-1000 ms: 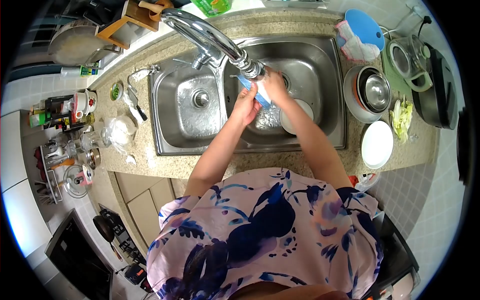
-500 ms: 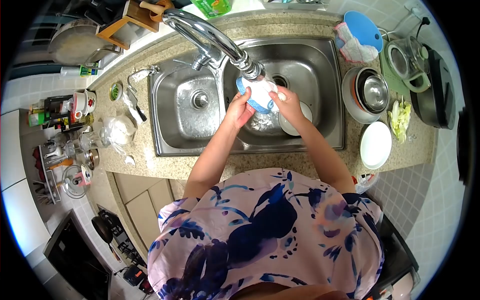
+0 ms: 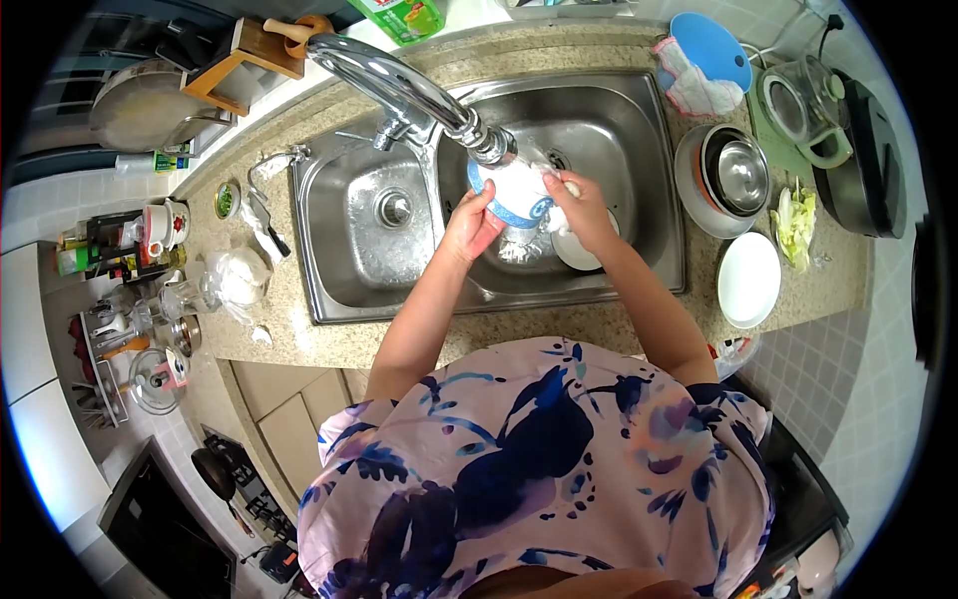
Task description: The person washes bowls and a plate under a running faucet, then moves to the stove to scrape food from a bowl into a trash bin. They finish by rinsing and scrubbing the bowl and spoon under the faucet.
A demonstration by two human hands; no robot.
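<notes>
Over the right basin [image 3: 644, 235] of the sink, I have both hands closed on a bowl [image 3: 517, 188], white with a blue band; it sits right under the mouth of the tap [image 3: 493, 147], tilted so that its band faces me. My left hand [image 3: 474, 228] grips it at 8 o'clock, thumb up on the blue band. My right hand [image 3: 585, 214] pinches its edge at 3 o'clock, with something white and blurred by the fingers that I can't make out. Taking the bowl as the middle of the clock, a plate [image 3: 574, 254] lies on the basin floor between 4 and 5, partly beneath my right hand, and the left basin [image 3: 349, 245] is at 9. On the desk [image 3: 649, 311], nested bowls [image 3: 740, 178] stand at 3 o'clock, with leaves [image 3: 795, 230] well beyond them, and a white dish [image 3: 748, 281] sits between 3 and 4. A blue tub [image 3: 720, 48] is near 2, a cloth [image 3: 694, 85] draped against it. A plastic bag [image 3: 239, 276] lies between 8 and 9, and a small tub of greens [image 3: 228, 200] is at 9, beyond the left basin.
</notes>
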